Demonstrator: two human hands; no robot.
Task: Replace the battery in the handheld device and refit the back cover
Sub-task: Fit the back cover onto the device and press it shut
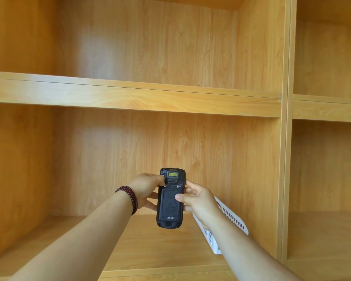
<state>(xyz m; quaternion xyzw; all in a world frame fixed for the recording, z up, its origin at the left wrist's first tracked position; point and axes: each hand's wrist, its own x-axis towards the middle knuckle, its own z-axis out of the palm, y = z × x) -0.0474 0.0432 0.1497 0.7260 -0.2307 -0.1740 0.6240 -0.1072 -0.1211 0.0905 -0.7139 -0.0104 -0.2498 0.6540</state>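
Observation:
A black handheld device (170, 207) is held upright in the air in front of a wooden shelf, its back facing me. The back cover (169, 201) sits on it, with a yellow label near the top. My left hand (145, 190) grips the device's left side, thumb pressing near the upper left latch. On the right edge my right hand (197, 199) holds on, thumb resting on the cover. A dark red bead bracelet (130, 196) circles my left wrist. No loose battery is visible.
A white slotted plastic basket (229, 220) lies on the shelf board (150, 240) behind my right forearm, partly hidden. Wooden shelving surrounds the hands: an upper shelf (130, 96) above and a vertical divider (286, 138) at the right.

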